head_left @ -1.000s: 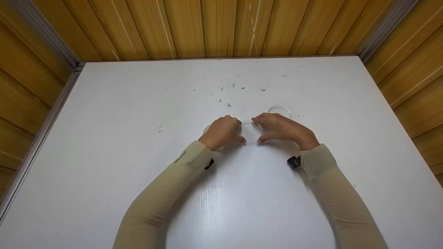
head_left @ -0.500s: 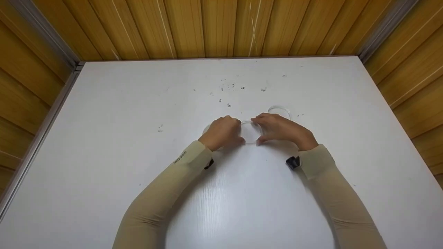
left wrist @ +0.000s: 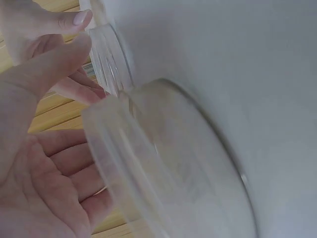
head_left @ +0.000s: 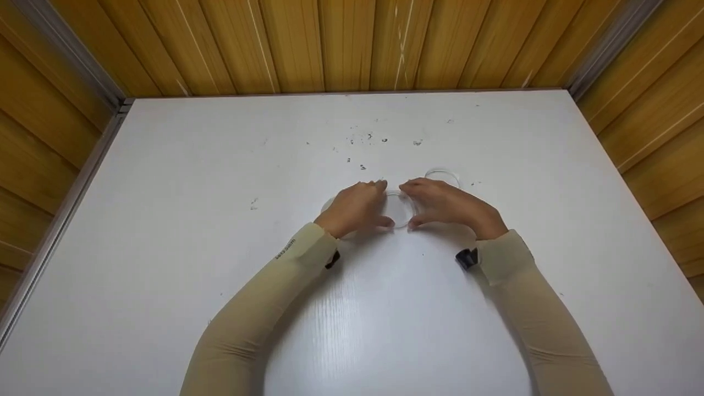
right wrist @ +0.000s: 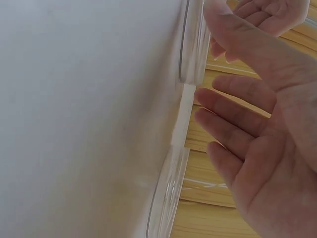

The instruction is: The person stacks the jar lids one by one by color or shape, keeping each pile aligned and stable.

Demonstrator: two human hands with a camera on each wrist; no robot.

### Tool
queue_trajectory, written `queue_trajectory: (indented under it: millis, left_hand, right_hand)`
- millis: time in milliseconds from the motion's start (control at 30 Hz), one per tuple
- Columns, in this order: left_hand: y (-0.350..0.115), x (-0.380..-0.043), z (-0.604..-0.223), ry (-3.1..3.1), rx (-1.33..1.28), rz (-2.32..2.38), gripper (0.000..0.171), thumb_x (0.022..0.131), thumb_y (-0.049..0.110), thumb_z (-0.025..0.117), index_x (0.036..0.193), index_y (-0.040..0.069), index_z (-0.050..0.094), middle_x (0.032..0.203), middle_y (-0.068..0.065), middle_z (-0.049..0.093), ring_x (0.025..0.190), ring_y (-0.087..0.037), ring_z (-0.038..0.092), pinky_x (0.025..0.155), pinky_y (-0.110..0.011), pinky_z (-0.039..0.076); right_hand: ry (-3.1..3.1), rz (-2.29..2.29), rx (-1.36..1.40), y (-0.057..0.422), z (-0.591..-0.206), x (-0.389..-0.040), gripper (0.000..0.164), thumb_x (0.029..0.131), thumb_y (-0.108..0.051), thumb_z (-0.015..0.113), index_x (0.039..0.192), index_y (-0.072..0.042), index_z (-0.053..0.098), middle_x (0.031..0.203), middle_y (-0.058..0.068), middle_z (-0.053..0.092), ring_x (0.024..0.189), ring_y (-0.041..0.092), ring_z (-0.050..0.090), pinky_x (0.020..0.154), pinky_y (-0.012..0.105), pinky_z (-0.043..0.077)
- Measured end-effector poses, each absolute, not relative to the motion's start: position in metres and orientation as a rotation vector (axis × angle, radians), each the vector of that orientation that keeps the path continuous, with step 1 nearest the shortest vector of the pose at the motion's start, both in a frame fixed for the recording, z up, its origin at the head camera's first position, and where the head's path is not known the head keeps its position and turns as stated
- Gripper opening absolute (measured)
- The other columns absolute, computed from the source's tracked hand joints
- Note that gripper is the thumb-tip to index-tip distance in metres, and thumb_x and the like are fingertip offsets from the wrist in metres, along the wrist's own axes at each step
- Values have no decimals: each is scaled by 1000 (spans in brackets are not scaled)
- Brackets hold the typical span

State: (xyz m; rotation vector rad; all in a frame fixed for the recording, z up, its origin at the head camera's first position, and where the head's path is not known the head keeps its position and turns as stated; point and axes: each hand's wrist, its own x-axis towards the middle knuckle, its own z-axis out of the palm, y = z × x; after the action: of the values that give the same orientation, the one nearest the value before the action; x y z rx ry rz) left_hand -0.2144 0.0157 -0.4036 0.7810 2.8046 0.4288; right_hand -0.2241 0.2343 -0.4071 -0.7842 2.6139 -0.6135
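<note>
Between my hands, a clear petri dish (head_left: 397, 209) lies on the white table. My right hand (head_left: 448, 204) holds its right side, thumb at the near edge and index finger at the far edge. My left hand (head_left: 356, 208) is at the dish's left side, its thumb by the near rim and its index finger lifted off. In the left wrist view the left fingers are loosely spread beside a second petri dish (left wrist: 173, 163), mostly hidden under that hand in the head view. A third petri dish (head_left: 443, 171) shows partly behind the right hand.
The white table (head_left: 165, 220) carries dark scuff marks (head_left: 363, 166) beyond the hands. Yellow wood-patterned panels (head_left: 346, 44) stand along its back and sides. A black wrist strap piece (head_left: 466, 258) sticks out at the right cuff.
My left fingers have loosened from the middle dish; the index finger has lifted and the thumb has slid slightly right. My right hand stays almost in place.
</note>
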Motion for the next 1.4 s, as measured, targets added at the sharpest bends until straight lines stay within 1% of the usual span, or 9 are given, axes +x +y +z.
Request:
queue_trajectory:
  millis: [100,233,367,600,700,833,1100,1333,1400]
  left_hand:
    - [16,-216,-403,2801,769,468,85,79,45,76,144,4,39,147,-13,46,133,-28,46,109,-39,40]
    - [19,-220,-402,2783,743,555,94,80,44,76,150,2,28,156,-14,31,145,-27,29,118,-40,25]
    - [24,-225,-403,2772,723,614,96,80,44,75,151,3,25,157,-13,29,146,-25,26,119,-38,23]
    - [42,-230,-401,2752,684,661,99,80,46,75,152,4,22,158,-11,27,147,-22,24,120,-36,21]
    - [52,-232,-400,2747,648,672,100,79,46,76,152,5,22,158,-11,28,146,-22,25,119,-35,21]
    - [67,-232,-401,2751,593,679,99,78,45,77,152,6,24,157,-11,29,145,-23,29,117,-36,26]
    - [88,-232,-403,2775,558,708,89,79,40,77,148,4,32,150,-12,42,135,-25,45,109,-37,40]
    - [100,-236,-403,2768,503,680,85,81,40,76,147,6,35,148,-8,46,133,-22,47,108,-34,41]
    - [102,-236,-404,2773,495,680,81,80,39,76,145,7,39,143,-8,51,128,-21,52,103,-33,45]
  right_hand:
    - [2624,-625,-748,238,-405,-225,82,79,-38,78,147,-9,40,151,11,38,142,32,31,116,50,25]
    - [2628,-672,-708,246,-404,-227,84,79,-37,78,148,-13,37,154,11,34,144,34,25,116,53,22]
    - [2623,-718,-671,254,-402,-231,87,78,-36,79,150,-14,34,156,12,30,146,34,20,117,54,19]
    - [2653,-729,-612,273,-401,-239,88,78,-37,79,150,-14,34,156,14,31,145,35,23,117,54,20]
    - [2666,-742,-562,281,-402,-242,88,77,-38,80,150,-15,35,156,13,31,145,35,23,116,55,20]
    - [2674,-740,-520,291,-404,-245,89,77,-37,80,150,-15,34,156,12,30,145,35,23,116,55,20]
    - [2651,-717,-433,304,-404,-250,94,76,-36,81,151,-10,30,157,16,26,145,38,20,115,58,18]
    - [2632,-721,-405,309,-404,-254,95,75,-35,82,151,-10,30,157,15,28,146,36,20,116,56,18]
    - [2622,-736,-406,309,-405,-255,95,75,-32,82,151,-9,31,156,15,30,146,36,21,116,55,18]
